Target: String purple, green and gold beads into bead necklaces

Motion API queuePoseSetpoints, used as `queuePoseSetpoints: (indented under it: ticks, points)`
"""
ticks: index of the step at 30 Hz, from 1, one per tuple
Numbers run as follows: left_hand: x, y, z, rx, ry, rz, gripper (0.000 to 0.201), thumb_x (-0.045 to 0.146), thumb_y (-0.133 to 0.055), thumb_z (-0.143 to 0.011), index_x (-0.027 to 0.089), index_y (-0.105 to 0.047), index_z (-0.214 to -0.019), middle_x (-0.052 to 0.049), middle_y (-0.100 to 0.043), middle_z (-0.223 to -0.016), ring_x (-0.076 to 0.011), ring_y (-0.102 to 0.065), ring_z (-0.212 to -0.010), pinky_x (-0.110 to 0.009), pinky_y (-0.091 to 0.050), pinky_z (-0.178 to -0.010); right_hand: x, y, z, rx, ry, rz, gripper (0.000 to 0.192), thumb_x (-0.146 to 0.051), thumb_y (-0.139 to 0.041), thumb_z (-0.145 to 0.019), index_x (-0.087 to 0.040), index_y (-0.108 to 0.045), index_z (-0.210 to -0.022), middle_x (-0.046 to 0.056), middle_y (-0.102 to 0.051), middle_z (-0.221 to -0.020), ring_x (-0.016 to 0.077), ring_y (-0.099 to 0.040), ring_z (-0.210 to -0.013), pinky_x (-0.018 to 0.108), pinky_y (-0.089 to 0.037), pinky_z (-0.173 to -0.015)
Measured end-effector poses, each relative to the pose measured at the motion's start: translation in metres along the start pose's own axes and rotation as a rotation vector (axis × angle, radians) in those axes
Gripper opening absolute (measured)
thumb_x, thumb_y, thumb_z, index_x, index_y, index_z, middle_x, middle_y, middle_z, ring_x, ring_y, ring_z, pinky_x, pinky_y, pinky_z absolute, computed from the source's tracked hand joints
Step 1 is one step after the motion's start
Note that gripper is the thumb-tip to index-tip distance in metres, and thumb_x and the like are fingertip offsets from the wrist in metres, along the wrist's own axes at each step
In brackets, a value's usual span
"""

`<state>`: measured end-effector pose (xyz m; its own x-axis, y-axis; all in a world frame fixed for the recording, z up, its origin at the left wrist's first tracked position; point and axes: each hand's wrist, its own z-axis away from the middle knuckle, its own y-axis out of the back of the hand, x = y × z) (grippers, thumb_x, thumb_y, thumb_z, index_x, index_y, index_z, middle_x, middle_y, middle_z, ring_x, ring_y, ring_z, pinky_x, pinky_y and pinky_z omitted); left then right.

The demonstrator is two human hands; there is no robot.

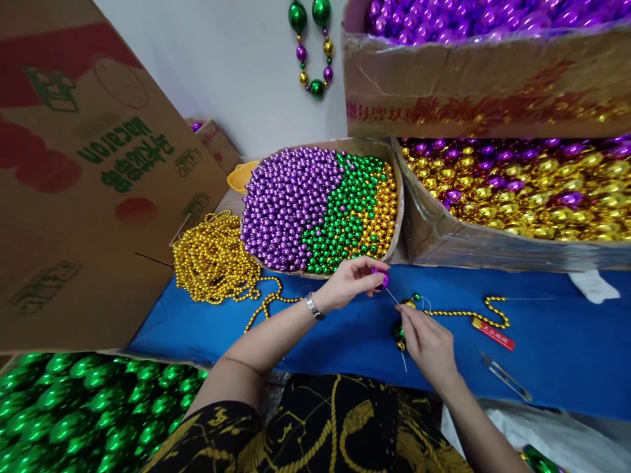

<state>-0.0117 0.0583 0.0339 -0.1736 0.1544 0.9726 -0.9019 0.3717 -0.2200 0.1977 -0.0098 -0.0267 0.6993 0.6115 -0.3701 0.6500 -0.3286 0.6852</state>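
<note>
Between the thumb and fingers of my left hand is a shiny purple bead, held just in front of the box of small beads. My right hand pinches a thin needle, whose far end meets the purple bead. Whether the tip has passed through the hole is too small to tell. Beside and partly behind my right hand hang a large green bead and smaller gold and green ones on a pale thread. A gold bead chain lies on the blue cloth to the right of that hand.
A box of small purple, green and gold beads stands ahead. Boxes of gold beads and purple beads are at right. Gold chains lie left, near a tall carton. Small scissors-like snips rest on the blue cloth.
</note>
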Motion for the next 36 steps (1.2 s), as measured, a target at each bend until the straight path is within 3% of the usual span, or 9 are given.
queuePoseSetpoints:
  ticks: [2,4,7,10,13,16,18,23,36]
  points:
    - [0.006,0.007,-0.004,-0.016,-0.047,-0.126,0.042,0.046,-0.067,-0.083,0.018,-0.067,-0.115,-0.009,-0.07,-0.097,-0.0128,-0.06,-0.07,-0.025,-0.047,-0.059,0.0,0.0,0.0,0.01,-0.015,-0.005,0.023,-0.014,-0.053,-0.094,-0.017,-0.064,-0.114,0.006,-0.076,-0.096,0.0159,-0.074,-0.083,0.025,-0.058,-0.079]
    - [0.014,0.019,-0.015,0.099,-0.171,-0.349,0.038,0.042,-0.061,-0.087,0.021,-0.066,-0.119,-0.01,-0.068,-0.106,-0.0152,-0.06,-0.079,-0.027,-0.046,-0.067,0.002,0.0,0.0,0.036,-0.03,0.013,0.022,-0.015,-0.053,-0.094,-0.018,-0.065,-0.112,0.006,-0.076,-0.095,0.0166,-0.074,-0.081,0.025,-0.058,-0.077]
    - [0.022,0.036,-0.041,0.246,-0.344,-0.74,0.02,0.028,-0.065,-0.084,0.022,-0.072,-0.102,-0.009,-0.067,-0.1,-0.0208,-0.056,-0.092,-0.031,-0.042,-0.085,0.005,0.001,0.001,0.078,-0.042,0.056,0.021,-0.019,-0.054,-0.094,-0.018,-0.067,-0.11,0.006,-0.076,-0.091,0.0177,-0.074,-0.075,0.026,-0.059,-0.073]
    - [0.017,0.04,-0.067,0.108,-0.308,-0.964,0.006,0.015,-0.072,-0.073,0.02,-0.071,-0.077,-0.008,-0.065,-0.083,-0.0251,-0.053,-0.093,-0.032,-0.04,-0.084,0.007,0.0,0.003,0.092,-0.05,0.057,0.02,-0.019,-0.054,-0.094,-0.018,-0.067,-0.109,0.007,-0.076,-0.09,0.0178,-0.073,-0.073,0.026,-0.059,-0.071]
    - [0.008,0.035,-0.083,0.038,-0.244,-1.042,0.013,0.007,-0.07,-0.07,0.019,-0.065,-0.065,-0.008,-0.061,-0.074,-0.025,-0.053,-0.089,-0.03,-0.038,-0.077,0.007,0.0,0.005,0.087,-0.064,0.057,0.021,-0.019,-0.054,-0.093,-0.018,-0.067,-0.11,0.007,-0.076,-0.092,0.0179,-0.073,-0.074,0.027,-0.06,-0.073]
    - [0.007,0.032,-0.085,0.058,-0.209,-0.887,0.01,0.009,-0.07,-0.071,0.019,-0.067,-0.069,-0.005,-0.061,-0.072,-0.0197,-0.054,-0.08,-0.028,-0.038,-0.072,0.008,0.0,0.007,0.092,-0.104,0.06,0.021,-0.02,-0.054,-0.094,-0.019,-0.069,-0.109,0.007,-0.076,-0.092,0.0181,-0.074,-0.075,0.028,-0.06,-0.075]
    - [0.01,0.031,-0.078,0.075,-0.145,-0.58,0.004,0.019,-0.07,-0.075,0.018,-0.069,-0.08,-0.003,-0.063,-0.076,-0.0149,-0.054,-0.073,-0.026,-0.04,-0.068,0.009,0.001,0.008,0.088,-0.128,0.053,0.021,-0.021,-0.053,-0.094,-0.019,-0.069,-0.107,0.007,-0.077,-0.092,0.0181,-0.074,-0.075,0.027,-0.06,-0.076]
    - [0.018,0.026,-0.051,0.07,0.034,0.147,0.031,0.04,-0.074,-0.076,0.017,-0.07,-0.097,-0.004,-0.066,-0.087,-0.0089,-0.057,-0.067,-0.021,-0.041,-0.059,0.008,0.003,0.004,0.085,-0.126,0.043,0.02,-0.02,-0.053,-0.094,-0.018,-0.07,-0.106,0.007,-0.077,-0.092,0.0173,-0.074,-0.075,0.026,-0.06,-0.074]
    - [0.025,0.013,-0.036,0.039,-0.039,0.006,0.025,0.036,-0.076,-0.077,0.02,-0.076,-0.095,-0.003,-0.069,-0.085,-0.0088,-0.057,-0.066,-0.021,-0.042,-0.055,0.006,0.003,0.003,0.076,-0.15,0.058,0.021,-0.022,-0.051,-0.095,-0.019,-0.07,-0.104,0.006,-0.076,-0.088,0.0163,-0.073,-0.073,0.024,-0.058,-0.07]
